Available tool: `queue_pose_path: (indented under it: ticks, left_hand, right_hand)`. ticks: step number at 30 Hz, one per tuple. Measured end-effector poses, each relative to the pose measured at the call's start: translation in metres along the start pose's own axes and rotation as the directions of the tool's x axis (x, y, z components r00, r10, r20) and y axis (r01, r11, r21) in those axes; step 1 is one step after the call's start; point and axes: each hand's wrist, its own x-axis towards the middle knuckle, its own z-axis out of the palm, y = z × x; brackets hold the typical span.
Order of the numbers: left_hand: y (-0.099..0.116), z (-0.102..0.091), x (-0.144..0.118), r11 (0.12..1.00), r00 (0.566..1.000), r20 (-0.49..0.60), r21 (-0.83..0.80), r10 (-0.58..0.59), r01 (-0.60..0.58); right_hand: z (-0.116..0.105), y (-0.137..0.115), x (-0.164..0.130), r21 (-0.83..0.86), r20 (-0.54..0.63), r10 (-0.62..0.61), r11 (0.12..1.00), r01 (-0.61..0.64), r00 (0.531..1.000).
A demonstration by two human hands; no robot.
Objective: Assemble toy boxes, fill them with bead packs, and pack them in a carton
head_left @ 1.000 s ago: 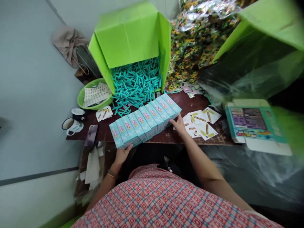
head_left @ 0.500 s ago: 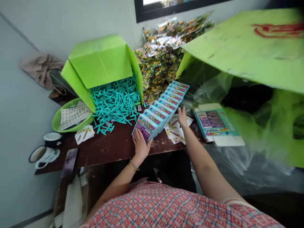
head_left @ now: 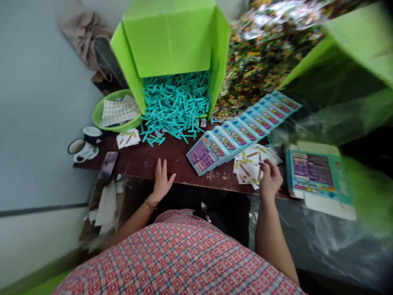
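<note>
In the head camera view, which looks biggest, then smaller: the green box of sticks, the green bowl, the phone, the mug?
1. green box
2. green bowl
3. phone and mug: look alike, not ranked.

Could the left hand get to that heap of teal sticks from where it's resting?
Probably yes. The left hand lies flat on bare table, and nothing stands between it and the teal sticks spilling from the green box.

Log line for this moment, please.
left hand: flat on table | right hand: on sticker sheets | blue boxes: fanned row
</note>
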Motion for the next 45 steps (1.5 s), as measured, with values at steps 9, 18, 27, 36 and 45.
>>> queue_pose_path:
  ticks: [9, 18, 27, 36, 45]
  left_hand:
    - [-0.099, -0.088, 0.031, 0.949, 0.909, -0.300, 0.038, -0.288, 0.313]
    - [-0.123, -0.141, 0.146, 0.893, 0.798, -0.481, 0.063, -0.364, 0.446]
    - [-0.156, -0.205, 0.231, 0.922, 0.776, -0.551, 0.029, -0.307, 0.385]
    - [-0.204, -0.230, 0.281, 0.806, 0.736, -0.332, -0.299, -0.590, 0.511]
    - [-0.203, -0.234, 0.286, 0.686, 0.659, -0.392, -0.678, -0.642, 0.264]
  right_hand:
    - [0.041, 0.014, -0.134, -0.148, 0.453, -0.171, 0.954, 0.262, 0.875]
    - [0.054, 0.021, -0.140, -0.202, 0.483, -0.208, 0.919, 0.339, 0.850]
    - [0.057, 0.026, -0.139, -0.261, 0.468, -0.189, 0.904, 0.339, 0.863]
    - [0.060, 0.030, -0.137, -0.297, 0.436, -0.169, 0.900, 0.319, 0.884]
    - [0.059, 0.026, -0.131, -0.313, 0.464, -0.218, 0.866, 0.390, 0.858]
